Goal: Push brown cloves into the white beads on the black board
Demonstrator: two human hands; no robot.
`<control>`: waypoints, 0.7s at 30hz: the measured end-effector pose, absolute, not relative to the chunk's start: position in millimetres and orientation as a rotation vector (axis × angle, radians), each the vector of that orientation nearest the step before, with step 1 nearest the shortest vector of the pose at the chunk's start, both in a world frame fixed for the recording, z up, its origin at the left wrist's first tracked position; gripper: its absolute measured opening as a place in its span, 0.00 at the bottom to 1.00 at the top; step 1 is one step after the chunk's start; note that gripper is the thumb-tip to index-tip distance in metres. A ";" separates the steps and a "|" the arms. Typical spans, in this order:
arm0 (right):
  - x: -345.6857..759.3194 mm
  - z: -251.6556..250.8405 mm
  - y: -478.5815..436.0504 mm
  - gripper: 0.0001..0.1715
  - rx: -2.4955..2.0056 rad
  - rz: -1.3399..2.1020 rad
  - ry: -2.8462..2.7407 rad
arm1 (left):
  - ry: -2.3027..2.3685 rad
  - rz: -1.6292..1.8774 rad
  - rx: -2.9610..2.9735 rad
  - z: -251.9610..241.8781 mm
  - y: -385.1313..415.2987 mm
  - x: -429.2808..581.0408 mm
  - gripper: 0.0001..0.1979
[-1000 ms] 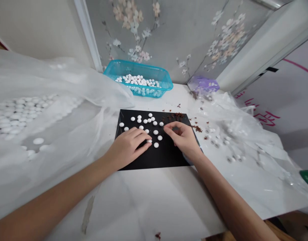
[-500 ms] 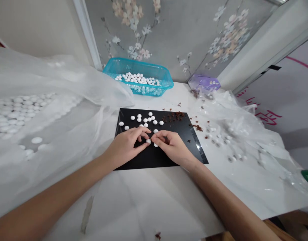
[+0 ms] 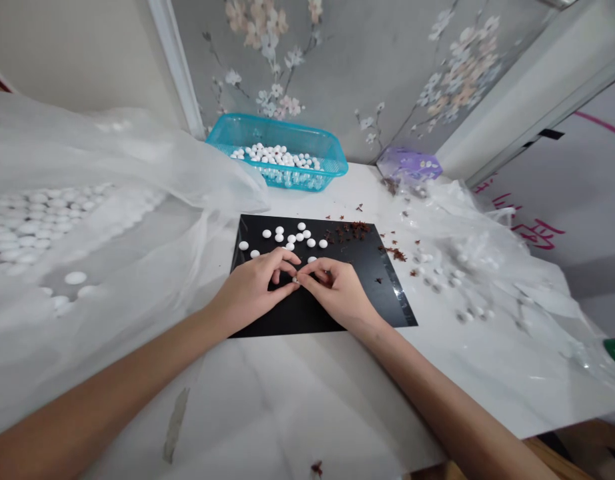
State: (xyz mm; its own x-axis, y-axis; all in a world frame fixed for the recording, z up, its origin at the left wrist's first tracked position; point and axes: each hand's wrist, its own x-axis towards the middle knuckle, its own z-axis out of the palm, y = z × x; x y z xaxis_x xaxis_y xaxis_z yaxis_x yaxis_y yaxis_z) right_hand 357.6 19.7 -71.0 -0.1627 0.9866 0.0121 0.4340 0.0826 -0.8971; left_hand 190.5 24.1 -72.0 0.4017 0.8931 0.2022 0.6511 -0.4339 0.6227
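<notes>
My left hand (image 3: 253, 285) is closed in a pinch on a small white ball (image 3: 295, 281), low over a black board (image 3: 307, 315). From the other side, the thumb and forefinger of my right hand (image 3: 340, 288) press together right at that ball. Whatever lies between these right fingertips is too small and covered to make out. Several loose white balls (image 3: 291, 239) rest on the board just beyond my hands. Small dark reddish-brown pieces (image 3: 358, 229), like dried stems or buds, lie at the board's far right corner.
Behind the board stands a blue plastic basket (image 3: 277, 179) with many white balls. A cloudy plastic bag (image 3: 122, 153) of balls spreads on the left. To the right lie clear plastic bags (image 3: 507, 293), more balls and a purple packet (image 3: 410, 164). Brown bits are scattered on the white table (image 3: 267, 393).
My right fingertips have moved slightly left, onto the ball in my left hand, and now cover more of it. The other things stay in place.
</notes>
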 end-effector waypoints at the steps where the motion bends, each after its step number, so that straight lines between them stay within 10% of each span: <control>1: 356.8 -71.4 19.9 0.08 -1.418 1.034 -1.681 | 1.328 0.720 2.200 -72.2 24.3 190.5 0.11; 21: 352.1 -68.5 24.7 0.14 -1.427 1.044 -1.595 | 1.306 0.713 2.148 -76.8 26.6 188.6 0.11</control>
